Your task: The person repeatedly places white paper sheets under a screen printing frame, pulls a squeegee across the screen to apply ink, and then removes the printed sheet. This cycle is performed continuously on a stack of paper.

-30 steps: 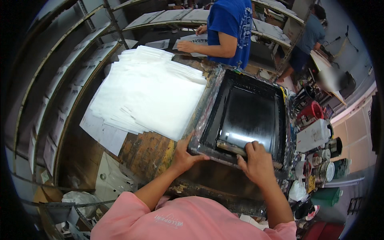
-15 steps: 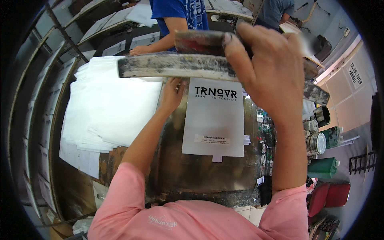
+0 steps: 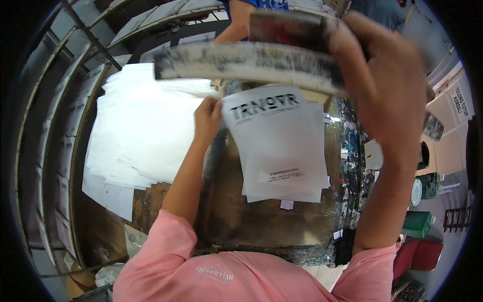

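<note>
Where left fingers [image 3: 205,105] pinch, sheet [image 3: 282,138] extends rightward

One left forearm [image 3: 185,178], extended forward, slanting inward; left hand [image 3: 207,119] closed, fingers [image 3: 214,106] bent. One right forearm [image 3: 386,194], near upright; right hand [image 3: 385,70] raised higher, blurred, curled in a grip.
</note>
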The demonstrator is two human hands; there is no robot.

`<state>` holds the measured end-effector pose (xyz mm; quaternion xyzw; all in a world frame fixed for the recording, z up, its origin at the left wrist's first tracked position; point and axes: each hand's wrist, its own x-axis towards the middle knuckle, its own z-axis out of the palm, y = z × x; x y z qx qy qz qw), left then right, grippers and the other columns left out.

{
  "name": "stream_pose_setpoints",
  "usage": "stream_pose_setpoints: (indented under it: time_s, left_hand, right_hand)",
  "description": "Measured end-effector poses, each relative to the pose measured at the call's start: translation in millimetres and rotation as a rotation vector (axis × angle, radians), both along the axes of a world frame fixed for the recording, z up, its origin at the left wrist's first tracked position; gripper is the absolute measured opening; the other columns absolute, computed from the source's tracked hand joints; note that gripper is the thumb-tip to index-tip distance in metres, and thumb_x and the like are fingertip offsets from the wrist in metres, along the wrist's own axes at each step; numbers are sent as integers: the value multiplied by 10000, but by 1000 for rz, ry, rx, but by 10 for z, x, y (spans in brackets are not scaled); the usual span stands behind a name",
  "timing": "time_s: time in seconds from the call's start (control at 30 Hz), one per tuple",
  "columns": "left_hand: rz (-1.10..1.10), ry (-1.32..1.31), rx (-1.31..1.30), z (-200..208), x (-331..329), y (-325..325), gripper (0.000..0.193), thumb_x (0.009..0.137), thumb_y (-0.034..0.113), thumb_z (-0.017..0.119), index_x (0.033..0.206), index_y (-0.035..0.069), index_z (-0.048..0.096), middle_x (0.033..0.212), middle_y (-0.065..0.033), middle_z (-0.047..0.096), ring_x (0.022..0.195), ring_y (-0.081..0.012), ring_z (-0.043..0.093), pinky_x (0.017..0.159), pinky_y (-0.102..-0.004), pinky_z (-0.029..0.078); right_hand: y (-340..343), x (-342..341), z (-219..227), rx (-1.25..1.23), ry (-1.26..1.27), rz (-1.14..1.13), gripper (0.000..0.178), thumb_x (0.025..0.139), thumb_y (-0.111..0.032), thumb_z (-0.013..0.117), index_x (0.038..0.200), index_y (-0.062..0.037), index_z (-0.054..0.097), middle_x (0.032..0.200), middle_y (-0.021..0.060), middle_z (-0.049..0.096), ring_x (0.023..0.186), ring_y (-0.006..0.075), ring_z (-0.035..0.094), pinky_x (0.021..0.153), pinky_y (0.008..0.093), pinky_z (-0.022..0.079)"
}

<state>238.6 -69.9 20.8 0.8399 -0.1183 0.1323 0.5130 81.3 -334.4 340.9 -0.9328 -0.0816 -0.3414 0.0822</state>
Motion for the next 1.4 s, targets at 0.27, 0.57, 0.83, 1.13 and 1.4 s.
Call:
stream_pose_setpoints:
  time_s: [0.27, 0.57, 0.83, 1.13, 1.4]
  left_hand:
    - [555, -152, -33, -310, -679, 2186, 230, 1080, 219, 631, 987, 13, 673, 710, -23, 628, 631, -106, 573, 604, -289, 474]
    - [464, -357, 722, -104, -974, 2738, 770, 1009, 486, 692, 1610, 61, 464, 1622, -267, 452, 1539, -453, 355, 1271, -553, 297]
    - [-605, -96, 966, -68, -1832, 561, 1322, 721, 897, 704, 1699, 101, 306, 1783, -203, 191, 1648, -455, 115, 1304, -674, 49]
    - [-655, -191, 699, -152, -2326, -1356, 1300, 720, 986, 572, 1589, 22, 493, 1708, -243, 347, 1584, -492, 278, 1283, -710, 59]
    - [-745, -135, 718, -143, -2368, -1458, 1293, 740, 983, 538, 1613, 32, 460, 1696, -293, 326, 1580, -516, 246, 1279, -716, 91]
  right_hand:
    - [116, -245, -384, -169, -229, -13, 380, 980, -408, 649, 828, -62, 688, 777, 124, 672, 752, 324, 642, 785, 449, 406]
    - [154, -331, -521, -161, -258, 14, 429, 972, -446, 667, 785, -62, 701, 767, 124, 695, 756, 311, 680, 799, 457, 412]
    - [-7, -190, -354, -155, -316, 14, 417, 1000, -461, 666, 930, -61, 764, 832, 136, 731, 785, 346, 689, 808, 457, 434]
    - [-47, -155, -332, -190, -208, -8, 393, 1000, -442, 625, 919, -68, 713, 712, 106, 669, 675, 288, 628, 802, 439, 447]
    - [-99, -139, -358, -193, -242, 2, 398, 987, -419, 620, 843, -57, 698, 671, 106, 653, 631, 271, 613, 789, 432, 447]
